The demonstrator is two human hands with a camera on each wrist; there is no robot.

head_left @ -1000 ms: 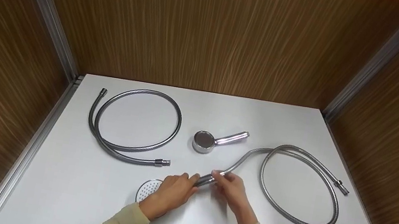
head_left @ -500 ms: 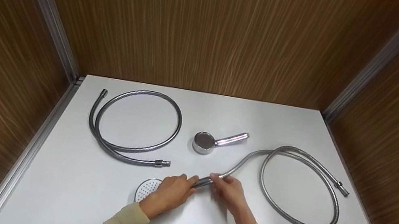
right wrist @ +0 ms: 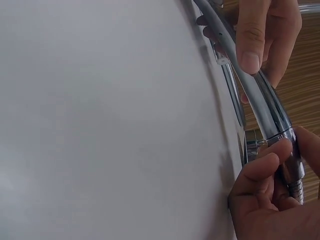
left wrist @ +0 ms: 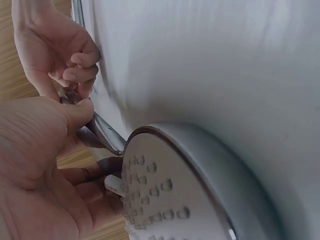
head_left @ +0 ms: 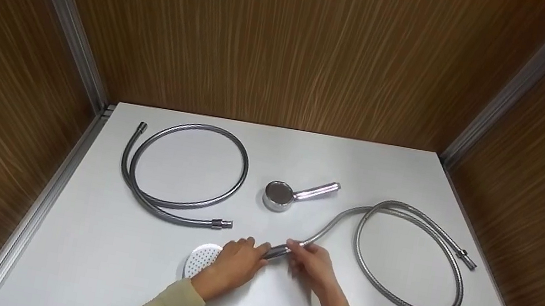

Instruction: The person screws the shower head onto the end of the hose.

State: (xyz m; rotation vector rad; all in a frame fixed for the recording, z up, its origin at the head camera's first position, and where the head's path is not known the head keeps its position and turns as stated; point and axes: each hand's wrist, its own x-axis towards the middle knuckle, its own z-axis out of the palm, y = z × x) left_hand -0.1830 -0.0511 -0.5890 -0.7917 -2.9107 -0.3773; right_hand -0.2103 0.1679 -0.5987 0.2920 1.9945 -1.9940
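Note:
My left hand (head_left: 234, 265) grips the chrome handle (right wrist: 257, 95) of a shower head (head_left: 200, 261) whose round white face is dotted with nozzles. In the left wrist view that face (left wrist: 150, 185) is large and tilted, beside the palm. At the other end of the handle, my right hand (head_left: 317, 267) pinches the chrome connector (right wrist: 294, 167) of a metal shower hose (head_left: 330, 224). Connector and handle end meet in line in the right wrist view; whether threads are engaged cannot be seen. From there the hose runs to a loop on the right.
A second, smaller shower head (head_left: 278, 194) with a dark face lies behind the hands. Another coiled hose (head_left: 245, 170) lies at the left of the white table (head_left: 115, 282). Wood-grain panels (head_left: 292, 39) enclose the back and sides.
My right fingers have shifted slightly around the connector. The left hand keeps its grip on the handle, and the objects lying on the table stay where they were.

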